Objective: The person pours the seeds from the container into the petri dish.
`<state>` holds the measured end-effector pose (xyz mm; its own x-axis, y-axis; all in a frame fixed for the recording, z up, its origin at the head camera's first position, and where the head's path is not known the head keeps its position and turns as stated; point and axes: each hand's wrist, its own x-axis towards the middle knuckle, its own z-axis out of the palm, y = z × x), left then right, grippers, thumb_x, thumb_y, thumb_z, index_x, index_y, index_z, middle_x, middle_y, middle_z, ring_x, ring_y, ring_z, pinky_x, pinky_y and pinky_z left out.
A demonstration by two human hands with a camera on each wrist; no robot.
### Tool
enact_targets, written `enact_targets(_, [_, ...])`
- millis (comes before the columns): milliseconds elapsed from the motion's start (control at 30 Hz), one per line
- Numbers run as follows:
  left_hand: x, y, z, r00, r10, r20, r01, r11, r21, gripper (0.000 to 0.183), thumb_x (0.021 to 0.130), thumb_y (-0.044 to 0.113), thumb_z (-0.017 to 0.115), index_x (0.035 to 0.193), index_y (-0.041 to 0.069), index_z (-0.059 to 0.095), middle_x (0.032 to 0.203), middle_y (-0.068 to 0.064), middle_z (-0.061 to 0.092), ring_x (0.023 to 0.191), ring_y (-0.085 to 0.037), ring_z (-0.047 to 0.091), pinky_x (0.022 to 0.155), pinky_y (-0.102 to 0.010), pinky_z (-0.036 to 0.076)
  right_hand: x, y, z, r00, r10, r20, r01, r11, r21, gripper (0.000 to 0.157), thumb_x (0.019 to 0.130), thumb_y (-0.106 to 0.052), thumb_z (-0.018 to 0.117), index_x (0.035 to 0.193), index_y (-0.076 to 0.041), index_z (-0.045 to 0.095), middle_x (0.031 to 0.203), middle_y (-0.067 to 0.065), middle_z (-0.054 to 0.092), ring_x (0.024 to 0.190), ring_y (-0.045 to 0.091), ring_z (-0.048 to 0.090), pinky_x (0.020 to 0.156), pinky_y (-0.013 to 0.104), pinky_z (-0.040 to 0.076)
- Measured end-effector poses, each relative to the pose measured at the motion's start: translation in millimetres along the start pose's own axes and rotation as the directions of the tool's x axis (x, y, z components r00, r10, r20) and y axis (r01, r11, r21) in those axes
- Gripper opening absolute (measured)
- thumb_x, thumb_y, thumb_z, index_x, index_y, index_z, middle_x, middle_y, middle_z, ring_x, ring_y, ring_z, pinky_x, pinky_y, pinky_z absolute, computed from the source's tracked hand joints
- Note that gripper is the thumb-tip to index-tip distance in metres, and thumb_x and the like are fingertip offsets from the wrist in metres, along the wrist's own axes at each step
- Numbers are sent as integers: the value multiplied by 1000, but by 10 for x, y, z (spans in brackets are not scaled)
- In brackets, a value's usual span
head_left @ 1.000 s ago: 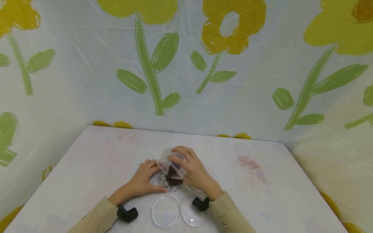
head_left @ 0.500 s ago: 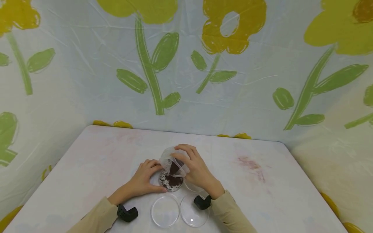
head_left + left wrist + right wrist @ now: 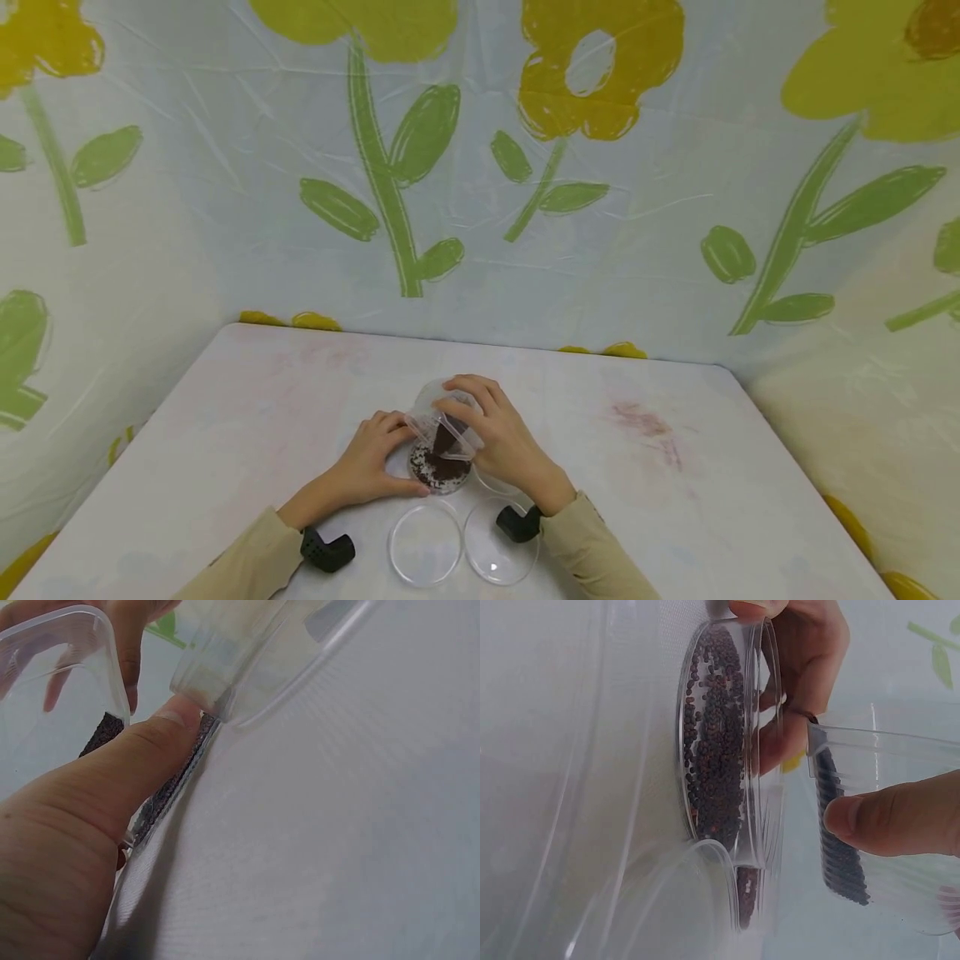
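My right hand point(image 3: 502, 442) grips a clear plastic tub point(image 3: 900, 761) and holds it tilted over a clear petri dish point(image 3: 759, 682). Small dark round grains, like seeds point(image 3: 716, 742), cover much of the dish's bottom, with pale gaps between them. More grains are banked along the tub's lowered side, where the right thumb point(image 3: 885, 817) presses the outside. My left hand point(image 3: 371, 458) holds the dish on the table, thumb at its near edge and fingers around the far side. In the left wrist view, the left thumb point(image 3: 150, 742) lies against the dish's side wall.
Two more clear round dishes point(image 3: 426, 546) point(image 3: 495, 562) lie side by side nearer the body. Another dish point(image 3: 497, 485) is partly hidden below the right hand. The white table point(image 3: 262, 417) reaches back to a flower-patterned curtain point(image 3: 480, 275).
The tub in my right hand shifted slightly up and right, then back down and left. More dark grains cover the dish than a second ago. The left hand has stayed in place.
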<state>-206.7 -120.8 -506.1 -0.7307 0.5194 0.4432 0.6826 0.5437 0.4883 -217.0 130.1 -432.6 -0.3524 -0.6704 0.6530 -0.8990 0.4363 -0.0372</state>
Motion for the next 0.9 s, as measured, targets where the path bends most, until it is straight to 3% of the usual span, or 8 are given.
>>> enact_targets(167, [-4, -6, 5, 1000, -5, -3, 5, 1000, 3, 75, 69, 68, 78, 121, 15, 68, 121, 4, 54, 112, -17, 44, 92, -45, 36, -17, 41, 10, 999, 32, -22, -31, 998, 46, 91, 51, 21, 60, 134, -17, 53, 140, 11, 45, 128, 32, 42, 105, 44, 38])
enact_targets(333, [-4, -5, 8, 1000, -11, -2, 11, 1000, -3, 79, 69, 69, 78, 126, 16, 66, 125, 5, 54, 114, -17, 44, 95, -46, 36, -82, 134, 18, 990, 131, -52, -122, 982, 142, 85, 60, 17, 73, 135, -16, 51, 141, 12, 44, 128, 32, 39, 100, 48, 41])
enact_targets(533, [-3, -5, 14, 1000, -25, 8, 25, 1000, -8, 79, 69, 69, 78, 126, 16, 66, 125, 6, 54, 115, -16, 44, 96, -46, 36, -177, 264, 15, 945, 316, -81, -275, 905, 325, 86, 64, -4, 92, 137, -13, 49, 141, 13, 42, 129, 30, 35, 96, 54, 38])
enact_targets(733, [-17, 6, 6, 999, -32, 13, 32, 999, -11, 80, 69, 69, 77, 127, 15, 66, 126, 6, 53, 115, -16, 44, 97, -47, 35, -174, 235, -127, 861, 505, -70, -398, 751, 527, 95, 58, 7, 92, 139, 2, 42, 141, 23, 41, 128, 40, 39, 92, 63, 43])
enact_targets(833, [-14, 10, 0, 999, -34, 15, 35, 999, -9, 80, 70, 70, 76, 128, 16, 66, 126, 7, 53, 116, -16, 43, 98, -47, 35, -171, 218, -232, 790, 613, -19, -472, 628, 619, 95, 61, 10, 89, 141, 7, 38, 144, 27, 38, 128, 46, 39, 95, 64, 42])
enact_targets(900, [-12, 8, -1, 999, -35, 15, 35, 999, -6, 80, 70, 70, 76, 128, 16, 66, 126, 7, 53, 116, -16, 43, 97, -47, 35, -203, 257, -265, 731, 682, 25, -515, 527, 676, 96, 63, 10, 88, 144, 5, 36, 147, 25, 37, 131, 46, 37, 99, 62, 40])
